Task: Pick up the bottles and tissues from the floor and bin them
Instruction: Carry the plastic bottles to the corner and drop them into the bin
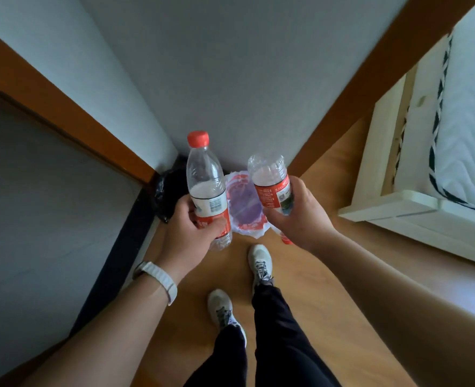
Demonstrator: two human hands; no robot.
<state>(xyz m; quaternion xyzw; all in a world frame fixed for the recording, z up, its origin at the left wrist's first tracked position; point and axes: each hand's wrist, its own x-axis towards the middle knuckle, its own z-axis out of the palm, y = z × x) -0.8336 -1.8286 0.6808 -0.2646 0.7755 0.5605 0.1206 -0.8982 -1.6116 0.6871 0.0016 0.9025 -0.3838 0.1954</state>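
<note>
The person stands on a wooden floor (328,275) in a corner of the room, facing a grey wall (230,79), with one clear plastic bottle in each hand and both raised off the floor. The left grip (194,233) is closed round the lower half of the left bottle (202,174), fingers and thumb wrapped over its red and white label; the red cap (198,138) points away from the person, toward the wall. The right grip (300,216) clasps the right bottle (269,188) by its red label and holds it the other way round: the ribbed base points toward the wall, and a bit of red at the cap end shows below the palm. The two bottles are near each other but apart. Between them and lower, on the floor against the wall, sits a bin (247,230) lined with a white and red bag, its inside showing purple. Just to the left of it, in the very corner, is a black bag (169,191). A white band (158,277) circles the left wrist. Below the hands are two pale shoes (260,261), the right one further forward and close to the bin, and dark trousers (275,331). On the right stands a bed (398,196) with a pale wooden frame and a white quilted mattress edged with dark piping. A brown skirting (63,107) runs along the foot of the walls
</note>
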